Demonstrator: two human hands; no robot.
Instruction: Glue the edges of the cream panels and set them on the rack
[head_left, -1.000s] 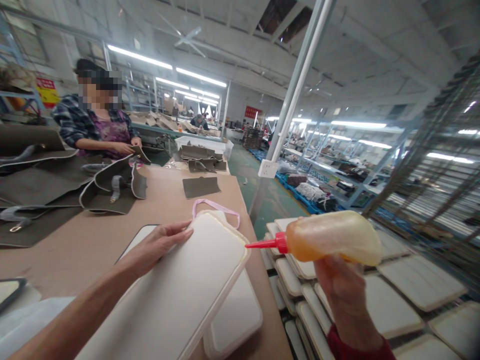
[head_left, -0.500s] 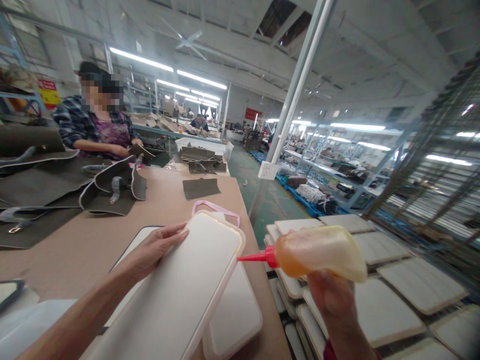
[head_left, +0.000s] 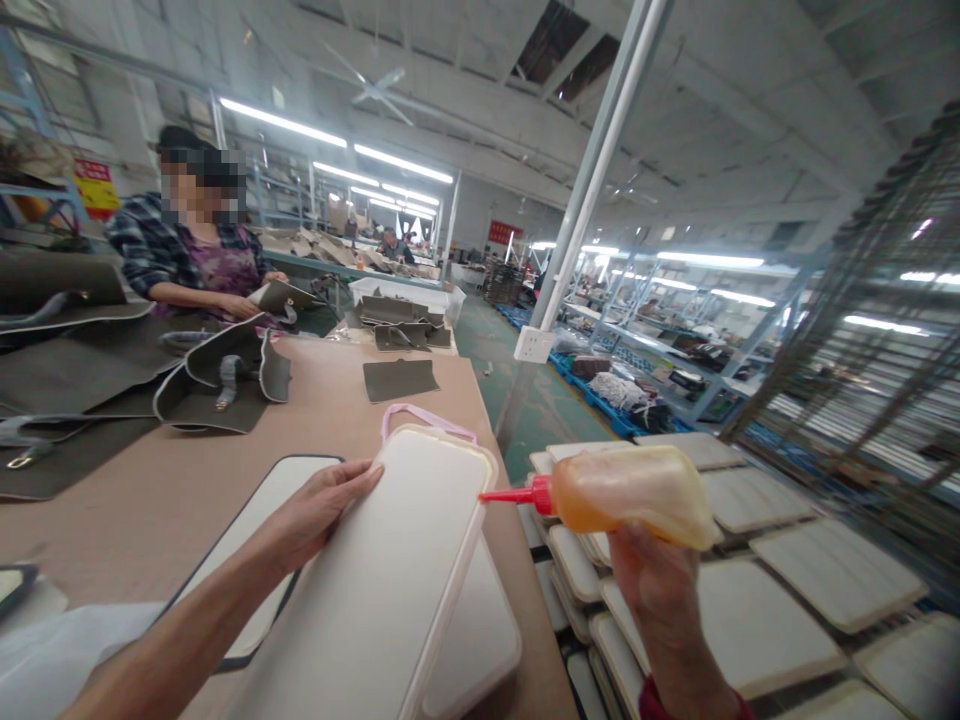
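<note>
Head view: right hand (head_left: 660,575) clasping a bottle (head_left: 634,485), its nozzle (head_left: 521,495) pointing toward nine o'clock at the white panel (head_left: 390,560), whose ten-o'clock edge the left hand (head_left: 311,515) pinches

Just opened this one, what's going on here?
The left hand holds a pale, round-cornered panel at a slant above the brown-topped table. The right hand grips a squeeze bottle of amber liquid on its side, its red nozzle at the panel's edge near a corner. Similar panels are stacked to the right. Across the table, a co-worker handles a dark grey-brown piece.
</note>
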